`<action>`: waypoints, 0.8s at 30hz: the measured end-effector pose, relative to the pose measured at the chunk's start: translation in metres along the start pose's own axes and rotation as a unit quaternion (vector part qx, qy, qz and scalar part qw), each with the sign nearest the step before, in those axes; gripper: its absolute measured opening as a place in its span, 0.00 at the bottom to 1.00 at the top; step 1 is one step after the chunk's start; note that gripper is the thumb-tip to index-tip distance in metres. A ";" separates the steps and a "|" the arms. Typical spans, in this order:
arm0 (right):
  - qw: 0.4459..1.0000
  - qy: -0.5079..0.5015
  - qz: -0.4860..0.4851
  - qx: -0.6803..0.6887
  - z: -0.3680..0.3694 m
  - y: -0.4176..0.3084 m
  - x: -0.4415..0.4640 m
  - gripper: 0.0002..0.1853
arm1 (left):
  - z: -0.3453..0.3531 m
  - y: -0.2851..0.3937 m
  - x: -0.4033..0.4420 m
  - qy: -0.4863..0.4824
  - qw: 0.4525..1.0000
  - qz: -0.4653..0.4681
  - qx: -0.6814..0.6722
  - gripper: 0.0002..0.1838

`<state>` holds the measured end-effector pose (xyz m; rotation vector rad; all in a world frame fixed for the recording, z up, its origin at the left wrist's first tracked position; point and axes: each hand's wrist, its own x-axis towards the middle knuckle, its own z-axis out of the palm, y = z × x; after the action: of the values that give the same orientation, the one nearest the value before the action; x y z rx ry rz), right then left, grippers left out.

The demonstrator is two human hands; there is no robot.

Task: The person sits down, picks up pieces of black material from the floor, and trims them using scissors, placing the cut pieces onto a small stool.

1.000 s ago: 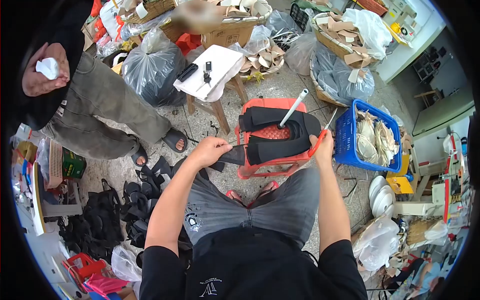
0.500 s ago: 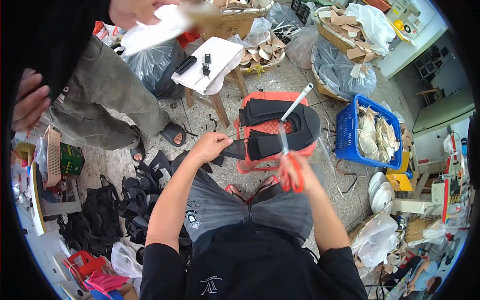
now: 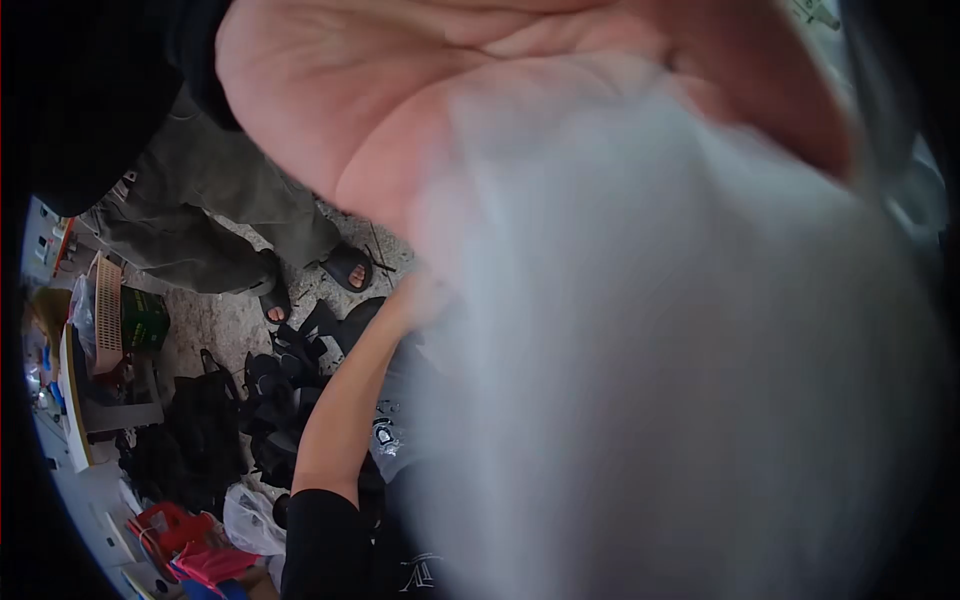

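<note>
A co-worker's hand (image 3: 400,110) fills the top of the view, very close to the camera. From it hangs a blurred white cloth or sheet (image 3: 660,360), which covers the middle and right. Of my left hand (image 3: 424,298) only the back near the wrist shows, at the cloth's edge; its fingers and anything in them are hidden. My right hand is wholly behind the cloth, as are the stool and the black pieces on it.
On the left stands the co-worker, in grey trousers (image 3: 190,220) and dark sandals (image 3: 348,268). Black straps and footwear pieces (image 3: 270,400) are heaped on the floor beside me. A pale plastic basket (image 3: 107,315), a green box (image 3: 145,318) and a white plastic bag (image 3: 252,520) lie further left.
The co-worker's hand with the white cloth has swung from the upper left across the camera. It now hides my right hand with the red-handled scissors, the red stool and the black pieces.
</note>
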<state>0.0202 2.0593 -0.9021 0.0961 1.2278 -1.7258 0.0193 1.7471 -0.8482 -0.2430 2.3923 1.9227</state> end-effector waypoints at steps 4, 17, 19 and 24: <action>0.967 0.072 -0.036 -0.242 0.039 -0.035 -0.020 0.31 | 0.000 -0.004 0.013 -0.041 0.986 0.016 0.158 0.27; 0.931 0.090 -0.060 -0.349 0.039 -0.024 -0.009 0.30 | 0.000 -0.009 0.020 -0.077 0.986 -0.016 0.146 0.23; 0.933 0.090 -0.067 -0.343 0.042 -0.025 -0.007 0.29 | 0.001 -0.014 0.024 -0.083 0.989 -0.014 0.122 0.23; 0.931 0.086 -0.083 -0.344 0.053 -0.027 -0.006 0.24 | 0.002 -0.013 0.018 -0.091 0.992 -0.018 0.088 0.22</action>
<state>0.0268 2.0238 -0.8550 -0.2892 1.9535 -1.3481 0.0031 1.7447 -0.8638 -0.0961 2.3986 1.6288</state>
